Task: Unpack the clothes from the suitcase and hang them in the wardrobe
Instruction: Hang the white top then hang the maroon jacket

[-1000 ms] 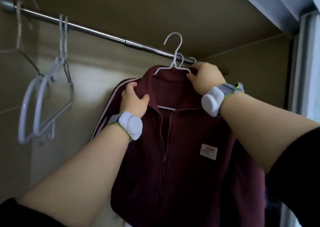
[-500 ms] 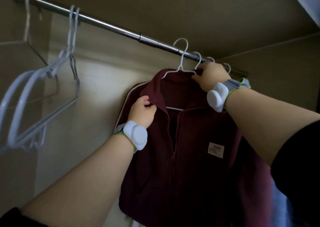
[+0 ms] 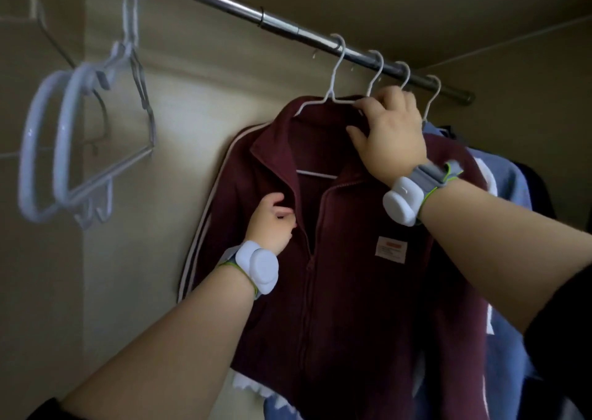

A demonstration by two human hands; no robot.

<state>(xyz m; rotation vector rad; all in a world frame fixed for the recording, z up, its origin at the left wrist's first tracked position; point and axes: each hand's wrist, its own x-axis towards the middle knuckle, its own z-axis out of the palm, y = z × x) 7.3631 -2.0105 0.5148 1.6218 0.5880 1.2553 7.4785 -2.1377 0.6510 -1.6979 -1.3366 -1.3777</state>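
At 9 o'clock in the view, a bunch of empty pale hangers [image 3: 80, 150] hangs from the metal rail [image 3: 278, 24]. The rail crosses the wardrobe [image 3: 192, 125] from 11 o'clock down toward 3 o'clock.

Near the centre, the left hand [image 3: 272, 224] is on the maroon jacket [image 3: 352, 275]. Its fingers [image 3: 282, 209] are curled and pinch the edge of the collar flap, just beside the zipper. The wrist carries a white band [image 3: 259, 267].

The jacket is inside the wardrobe, on a white hanger [image 3: 333, 94] whose hook sits over the rail. The long axis of the jacket is close to vertical: the collar points to 12 o'clock and the hem to 6 o'clock, leaning a little toward 7. The zipper front faces the camera, with a small pale label [image 3: 391, 249] on the chest (its print is too small to read) and white stripes [image 3: 195, 243] along the sleeve at the 9 o'clock side.

At 1 o'clock, the right hand [image 3: 394, 137] is at the top of the jacket. Its fingers [image 3: 368, 104] are curled around the wire shoulder of the hanger, and the thumb lies on the collar. This wrist also carries a white band [image 3: 402, 200].

At 3 o'clock, three more hooks [image 3: 405, 70] sit on the rail. Blue clothes [image 3: 509, 189] hang just behind the jacket, touching it.
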